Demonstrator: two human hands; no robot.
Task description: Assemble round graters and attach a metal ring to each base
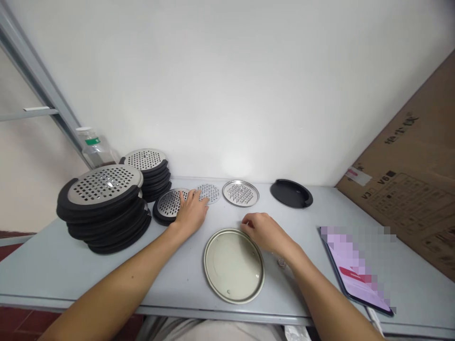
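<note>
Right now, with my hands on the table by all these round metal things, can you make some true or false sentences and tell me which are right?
The left hand touches a black-rimmed grater. True.

The right hand is holding the phone. False: it is beside the rim of a plain round metal disc, and the phone lies off to its right.

Two stacks of black-rimmed graters stand at the left. True.

The black round lid sits on the silver holed dish. False: the black round lid lies apart, right of the silver holed dish.

A plastic bottle stands behind the stacks. True.
</note>
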